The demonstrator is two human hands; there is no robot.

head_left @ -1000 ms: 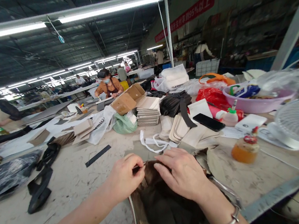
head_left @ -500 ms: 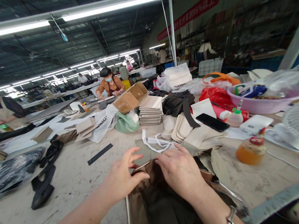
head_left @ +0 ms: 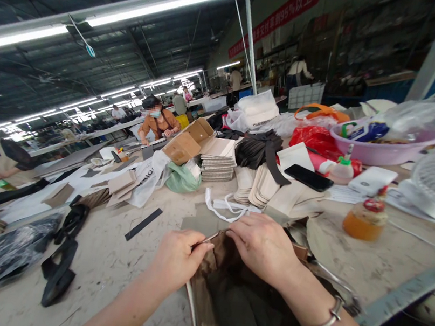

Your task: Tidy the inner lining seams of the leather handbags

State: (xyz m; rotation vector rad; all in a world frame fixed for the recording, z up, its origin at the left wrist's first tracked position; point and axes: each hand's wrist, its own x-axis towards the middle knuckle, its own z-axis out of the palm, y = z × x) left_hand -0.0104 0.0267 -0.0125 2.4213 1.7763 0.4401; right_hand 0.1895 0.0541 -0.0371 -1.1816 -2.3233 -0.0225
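The left hand (head_left: 177, 258) and right hand (head_left: 264, 246) pinch the brown cloth (head_left: 203, 303) by its edge; 1 strip (head_left: 143, 224) lies left of the cloth, 1 jar (head_left: 364, 223) right.

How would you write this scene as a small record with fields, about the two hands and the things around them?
Left hand: pinches the edge of a dark brown fabric piece
Right hand: holds the same edge; silver metal bracelet on the wrist
Left of the hands: flat black rectangular strip on the stained beige tabletop
Beyond, to the right: flat black phone; squat jar with orange contents
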